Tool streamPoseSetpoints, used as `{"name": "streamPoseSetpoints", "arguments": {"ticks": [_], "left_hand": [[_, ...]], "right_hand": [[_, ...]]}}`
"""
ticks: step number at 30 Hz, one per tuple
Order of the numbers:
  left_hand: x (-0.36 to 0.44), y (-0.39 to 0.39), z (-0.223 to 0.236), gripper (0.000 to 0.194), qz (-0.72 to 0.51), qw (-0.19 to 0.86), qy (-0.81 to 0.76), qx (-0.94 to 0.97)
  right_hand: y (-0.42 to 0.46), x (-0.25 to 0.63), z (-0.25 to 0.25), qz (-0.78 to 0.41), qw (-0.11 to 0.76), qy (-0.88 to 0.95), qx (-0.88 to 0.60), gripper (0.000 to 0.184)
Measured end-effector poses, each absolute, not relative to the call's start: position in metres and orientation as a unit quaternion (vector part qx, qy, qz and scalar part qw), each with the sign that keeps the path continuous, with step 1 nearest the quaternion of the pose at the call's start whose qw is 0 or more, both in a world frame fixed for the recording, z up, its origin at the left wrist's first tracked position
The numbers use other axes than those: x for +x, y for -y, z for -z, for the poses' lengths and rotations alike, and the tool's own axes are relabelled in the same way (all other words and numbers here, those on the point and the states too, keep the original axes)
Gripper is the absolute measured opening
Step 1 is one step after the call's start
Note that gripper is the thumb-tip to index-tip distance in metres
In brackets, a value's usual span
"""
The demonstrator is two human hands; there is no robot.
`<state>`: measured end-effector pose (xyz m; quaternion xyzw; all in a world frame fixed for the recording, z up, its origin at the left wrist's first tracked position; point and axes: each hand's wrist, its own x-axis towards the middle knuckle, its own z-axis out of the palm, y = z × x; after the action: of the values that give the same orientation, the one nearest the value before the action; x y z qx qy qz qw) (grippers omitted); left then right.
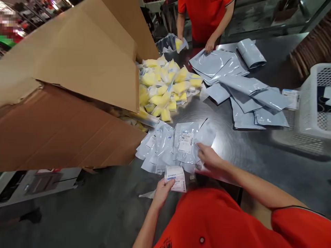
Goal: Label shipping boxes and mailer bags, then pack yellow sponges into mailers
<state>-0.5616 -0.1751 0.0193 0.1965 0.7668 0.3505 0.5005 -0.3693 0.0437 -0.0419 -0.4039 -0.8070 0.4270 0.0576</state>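
Observation:
My left hand (162,191) pinches a small stack of printed shipping labels (178,186) between thumb and fingers, low in the head view. At the right side of a spread of grey plastic mailer bags (162,144), my right hand (209,155) is closed on the edge of a mailer bag (207,134); its fingertips are partly hidden. Beside those fingers lies a bag bearing a white label (186,142). The bags overlap along the table's near edge, several with labels showing.
A large cardboard box (77,117) stands at the left. Yellow items in clear wrappers (165,86) are heaped beside it on the metal table (207,112). More grey mailers (248,93) and a white plastic basket (307,103) are at right. Across the table, a person in red (204,20) handles mailers.

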Motion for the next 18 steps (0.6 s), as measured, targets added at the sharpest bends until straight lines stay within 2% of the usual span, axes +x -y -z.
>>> {"name": "streamPoseSetpoints", "arguments": {"ticks": [3,6,8,11,13,14,18], "left_hand": [[-0.556,0.174,-0.033,0.048,-0.315,0.500,-0.765,0.255],[-0.548,0.176,-0.053,0.037,-0.277,0.494,-0.740,0.363],[-0.544,0.179,-0.064,0.036,-0.258,0.499,-0.714,0.417],[-0.544,0.186,-0.070,0.039,-0.239,0.516,-0.694,0.441],[-0.550,0.191,-0.067,0.040,-0.236,0.551,-0.686,0.413],[-0.555,0.192,-0.066,0.046,-0.249,0.572,-0.681,0.385],[-0.565,0.183,-0.061,0.093,-0.347,0.590,-0.677,0.270]], "right_hand": [[-0.012,-0.397,0.042,-0.553,0.058,0.764,-0.327,0.034],[-0.013,-0.401,0.039,-0.618,0.094,0.711,-0.323,0.048],[-0.018,-0.398,0.033,-0.703,0.118,0.644,-0.279,0.054],[-0.017,-0.395,0.021,-0.832,0.064,0.524,-0.173,0.056],[-0.010,-0.397,0.016,-0.858,0.046,0.477,-0.185,0.050],[-0.006,-0.397,0.014,-0.858,0.059,0.463,-0.215,0.047],[0.017,-0.396,0.011,-0.820,0.088,0.489,-0.285,0.033]]}}
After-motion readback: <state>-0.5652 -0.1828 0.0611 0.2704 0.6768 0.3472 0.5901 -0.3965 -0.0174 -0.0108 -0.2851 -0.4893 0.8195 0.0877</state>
